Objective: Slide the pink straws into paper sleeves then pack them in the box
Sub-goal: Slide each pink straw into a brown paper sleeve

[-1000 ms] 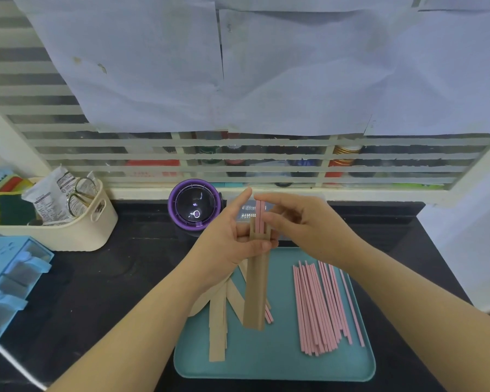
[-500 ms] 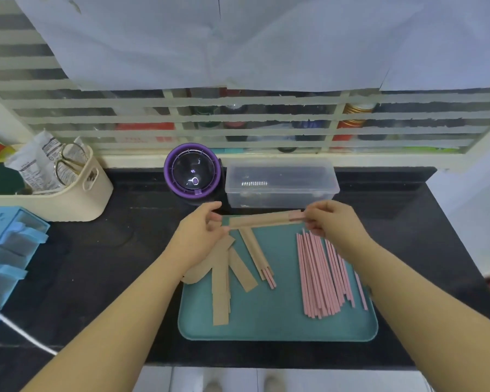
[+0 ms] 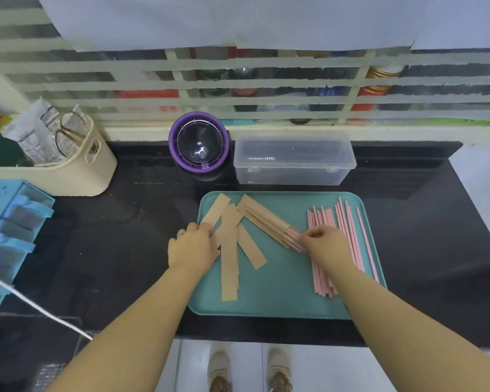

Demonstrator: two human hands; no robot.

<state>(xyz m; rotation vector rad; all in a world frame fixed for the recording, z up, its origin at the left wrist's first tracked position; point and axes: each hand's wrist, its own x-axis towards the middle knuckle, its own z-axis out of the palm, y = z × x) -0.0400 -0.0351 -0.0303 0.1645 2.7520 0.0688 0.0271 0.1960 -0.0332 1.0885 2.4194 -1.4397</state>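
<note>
Presently we judge step as sleeving, mid-batch. Grip of right hand [image 3: 326,244] pinched at pink tips of filled brown paper sleeves [image 3: 263,219], fanned on teal plastic tray [image 3: 280,306]. At left hand [image 3: 193,247], fingers curled at end of empty flat brown paper sleeve [image 3: 216,211]; grip closed or not, we cannot tell. Next move likely: lift one empty sleeve, feed in loose thin pink straws [image 3: 351,222] lying at tray's right. Behind tray on black bench [image 3: 125,236], clear lidded plastic box [image 3: 294,159] appears shut; needs opening before packing.

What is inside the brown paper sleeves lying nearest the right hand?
Pink straws: their ends stick out of the sleeves, pinched by the right hand. The paper covers the rest, so their count cannot be told.
</note>
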